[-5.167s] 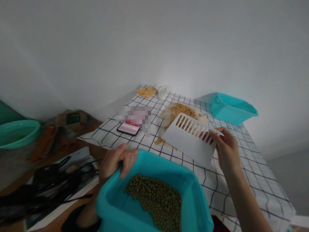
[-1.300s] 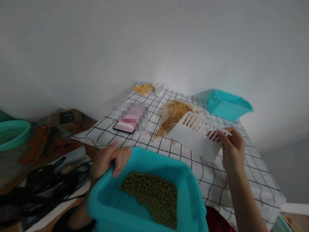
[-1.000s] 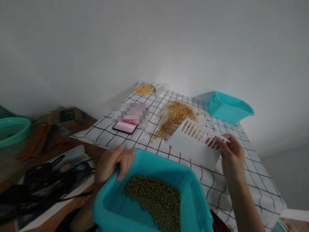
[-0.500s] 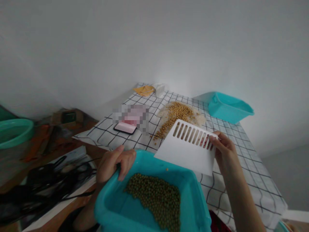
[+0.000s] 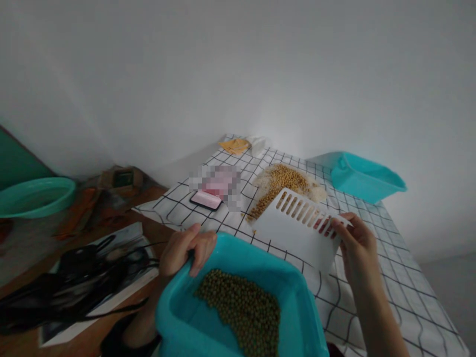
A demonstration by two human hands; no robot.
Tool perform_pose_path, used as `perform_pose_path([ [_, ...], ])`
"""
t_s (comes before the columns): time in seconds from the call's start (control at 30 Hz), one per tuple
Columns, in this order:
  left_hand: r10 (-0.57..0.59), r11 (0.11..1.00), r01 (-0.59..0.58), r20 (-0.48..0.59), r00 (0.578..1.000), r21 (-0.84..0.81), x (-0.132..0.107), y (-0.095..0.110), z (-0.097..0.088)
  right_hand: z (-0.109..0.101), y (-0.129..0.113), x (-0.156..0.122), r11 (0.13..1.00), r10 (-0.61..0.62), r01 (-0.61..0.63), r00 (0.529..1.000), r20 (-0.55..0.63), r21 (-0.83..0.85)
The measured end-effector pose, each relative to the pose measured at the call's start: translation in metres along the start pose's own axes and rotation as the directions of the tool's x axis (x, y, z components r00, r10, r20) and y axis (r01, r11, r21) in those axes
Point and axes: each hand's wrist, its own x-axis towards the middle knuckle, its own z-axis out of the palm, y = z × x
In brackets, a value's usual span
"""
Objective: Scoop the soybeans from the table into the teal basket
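My left hand (image 5: 187,249) grips the rim of a teal tub (image 5: 178,317) that holds a heap of green peas (image 5: 241,310) at the table's near edge. My right hand (image 5: 355,243) pinches the slotted end of a white plastic scoop (image 5: 293,230), whose flat edge rests on the checked tablecloth (image 5: 375,287) just in front of a pile of yellow soybeans (image 5: 277,186). The scoop lies between the tub and the soybean pile.
A second teal tub (image 5: 366,177) stands at the far right of the table. A phone (image 5: 206,200) and a blurred pink item lie left of the beans. A yellow cloth (image 5: 235,145) is at the back. Black cables (image 5: 82,277) and a green basin (image 5: 35,196) are to the left.
Half a second ago the scoop hung over the near tub's rim; it has since moved back and down to the cloth by the soybeans. My left hand has kept its grip.
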Motion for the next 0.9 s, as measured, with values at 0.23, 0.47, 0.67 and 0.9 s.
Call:
perform_pose_path([
  [0.23,0.039,0.999,-0.039,-0.082,0.996,-0.005,0.0,0.003,0.011,0.013,0.001,-0.004,0.989,0.08,-0.094,0.99,0.117,0.115],
  [0.47,0.008,1.0,-0.009,0.014,1.0,0.019,0.002,0.005,0.001,0.006,-0.012,0.0,0.984,0.072,-0.072,0.997,0.006,0.165],
  [0.67,-0.02,1.0,0.02,0.008,1.0,-0.011,-0.001,0.0,-0.002,0.015,-0.007,0.002,0.992,0.059,-0.052,0.997,-0.053,0.118],
  [0.9,0.011,0.999,-0.011,0.007,1.0,-0.046,0.003,0.002,-0.005,0.014,0.005,0.004,0.999,0.006,-0.004,0.998,-0.065,0.035],
])
